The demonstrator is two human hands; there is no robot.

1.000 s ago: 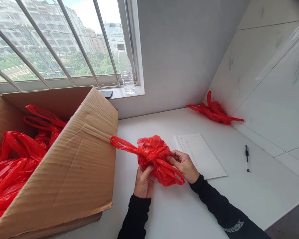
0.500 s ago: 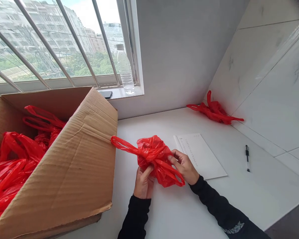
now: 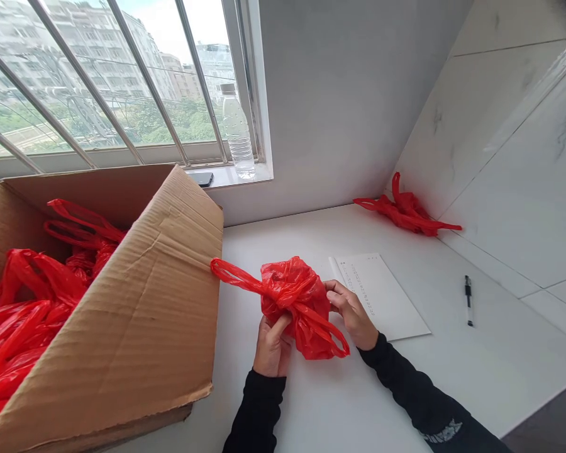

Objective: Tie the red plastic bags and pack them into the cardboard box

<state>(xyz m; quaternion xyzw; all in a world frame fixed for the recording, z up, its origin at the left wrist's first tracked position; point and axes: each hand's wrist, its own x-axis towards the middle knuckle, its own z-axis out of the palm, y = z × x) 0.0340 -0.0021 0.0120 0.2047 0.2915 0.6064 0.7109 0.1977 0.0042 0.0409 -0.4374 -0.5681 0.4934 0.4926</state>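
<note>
A knotted red plastic bag (image 3: 295, 302) with two loop handles is held up in front of me, bulging around contents I cannot make out. My left hand (image 3: 272, 346) grips it from below, thumb on the front near the knot and fingers hidden behind. At the bag's right edge, my right hand (image 3: 353, 314) has its fingers bent and pressed against the plastic; some fingertips are partly hidden. One handle loop points left toward the cardboard box (image 3: 170, 283), the other hangs at lower right.
Several red bags (image 3: 42, 302) fill the box on the left. A notepad (image 3: 391, 302) lies beside my right hand, with a pen (image 3: 468, 301) farther right. Another red bag (image 3: 408, 211) rests in the back corner. A bottle (image 3: 238, 132) and a phone (image 3: 202, 179) are on the sill.
My right thumb has drawn back from the bag's front to its right edge. The bag's lower part has sagged slightly. My left hand keeps its grip.
</note>
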